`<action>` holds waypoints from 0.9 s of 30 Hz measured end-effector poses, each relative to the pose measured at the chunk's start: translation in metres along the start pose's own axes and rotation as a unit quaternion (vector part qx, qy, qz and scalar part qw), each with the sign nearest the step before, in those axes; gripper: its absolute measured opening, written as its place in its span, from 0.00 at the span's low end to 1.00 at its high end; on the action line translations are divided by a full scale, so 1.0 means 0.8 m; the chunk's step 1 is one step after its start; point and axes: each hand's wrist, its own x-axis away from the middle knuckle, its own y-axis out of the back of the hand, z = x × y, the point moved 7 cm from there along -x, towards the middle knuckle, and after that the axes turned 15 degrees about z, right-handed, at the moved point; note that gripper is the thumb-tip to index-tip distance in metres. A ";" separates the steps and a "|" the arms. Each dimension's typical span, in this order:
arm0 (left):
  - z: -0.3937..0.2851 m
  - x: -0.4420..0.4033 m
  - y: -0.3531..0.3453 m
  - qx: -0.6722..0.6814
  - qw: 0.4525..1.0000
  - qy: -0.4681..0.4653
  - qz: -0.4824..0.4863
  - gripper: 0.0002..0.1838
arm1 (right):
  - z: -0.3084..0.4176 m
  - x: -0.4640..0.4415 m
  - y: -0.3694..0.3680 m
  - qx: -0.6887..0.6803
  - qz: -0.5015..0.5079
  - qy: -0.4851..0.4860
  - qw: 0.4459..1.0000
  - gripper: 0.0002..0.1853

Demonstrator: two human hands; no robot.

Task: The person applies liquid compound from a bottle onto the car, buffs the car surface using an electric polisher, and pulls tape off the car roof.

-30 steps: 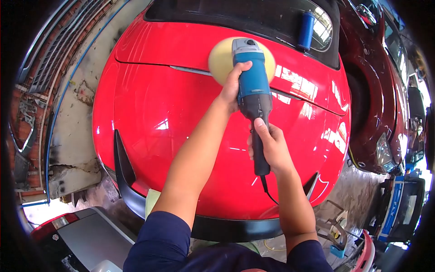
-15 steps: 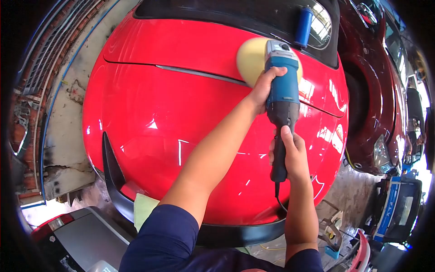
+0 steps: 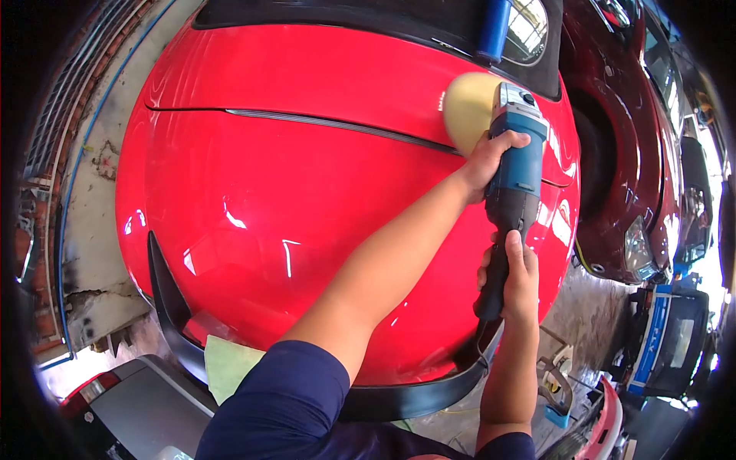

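Observation:
I hold a blue and black electric polisher over the right side of a glossy red car panel. Its round pale yellow pad rests against the paint near a panel seam. My left hand is closed around the blue body just behind the metal head, thumb over the top. Lower down, my right hand wraps the black rear handle, with its thumb along the upper side. A dark power cord trails from the handle's end across the car's lower edge.
A blue cylinder lies by the rear window. A dark red car stands close on the right. A pale green cloth hangs over the black bumper. Behind it is a grey vehicle; a blue hose runs along the left wall.
Both hands and the polisher have moved right across the red panel, the pad sliding toward the car's right side. The view has shifted slightly. Both grips are unchanged.

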 end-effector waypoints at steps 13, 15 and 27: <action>0.092 -0.030 -0.028 -0.024 0.998 0.051 0.029 0.30 | -0.032 0.040 0.062 -0.060 -0.081 -0.015 0.995 0.28; 0.095 -0.026 -0.029 -0.023 0.998 0.062 0.017 0.31 | -0.032 0.045 0.061 -0.061 -0.087 -0.014 0.994 0.28; -0.021 0.065 0.000 -0.018 1.000 0.014 0.016 0.33 | -0.014 0.026 -0.058 0.024 0.010 -0.014 1.000 0.26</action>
